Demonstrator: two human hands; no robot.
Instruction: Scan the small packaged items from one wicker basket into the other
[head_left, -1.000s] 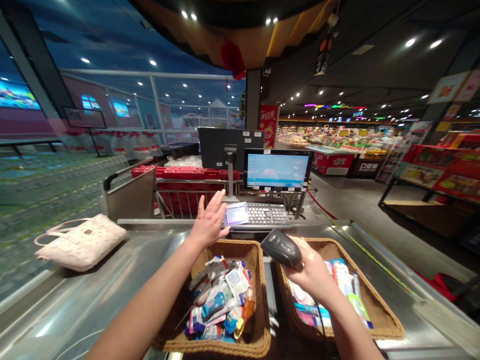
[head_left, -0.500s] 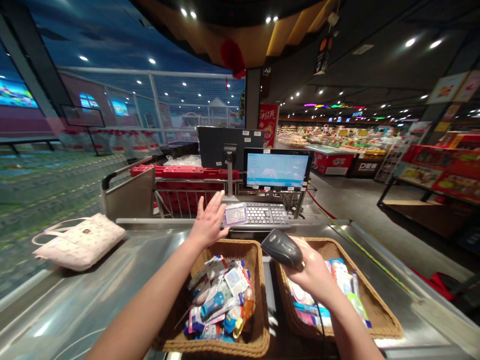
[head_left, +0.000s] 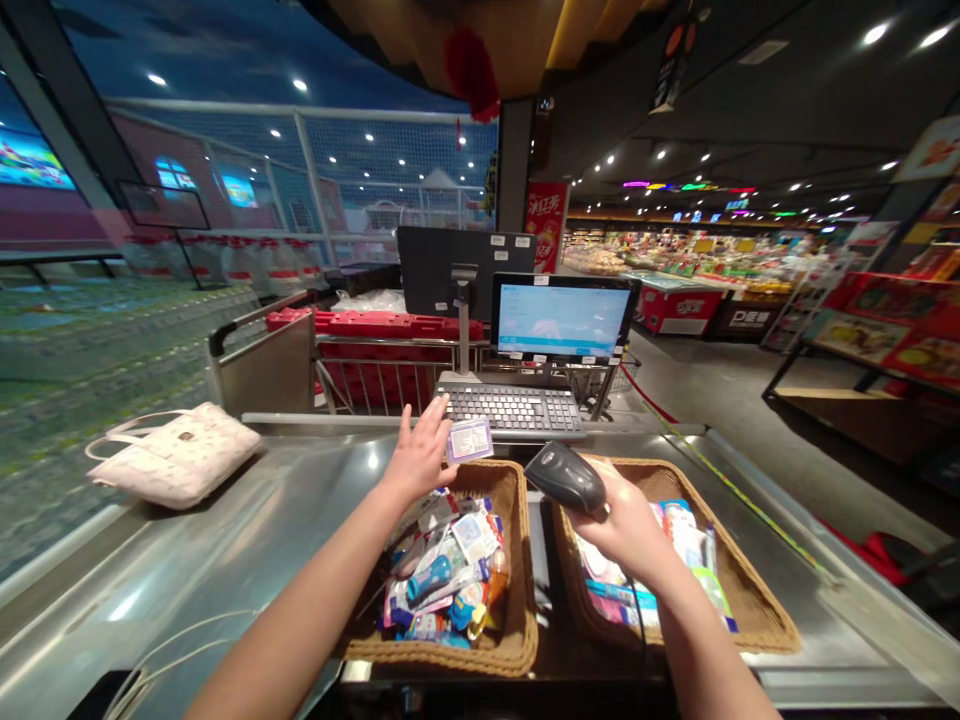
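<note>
My left hand (head_left: 418,452) holds a small pale packet (head_left: 469,439) by its edge, fingers mostly stretched upward, above the far rim of the left wicker basket (head_left: 517,640). That basket is full of several small packaged goods (head_left: 446,580). My right hand (head_left: 626,525) grips a black barcode scanner (head_left: 565,475), its head pointing left toward the packet. It hovers over the right wicker basket (head_left: 757,610), which holds several flat packets (head_left: 686,555).
A keyboard (head_left: 514,408), a lit screen (head_left: 561,320) and a dark monitor back (head_left: 450,268) stand behind the baskets. A pale handbag (head_left: 176,453) lies on the steel counter (head_left: 247,540) at left. Red crates (head_left: 375,350) sit beyond; shop aisles stretch right.
My left hand has drawn the packet down and back from the keyboard toward the left basket's far rim. The scanner hand has hardly moved. The view has tilted down slightly.
</note>
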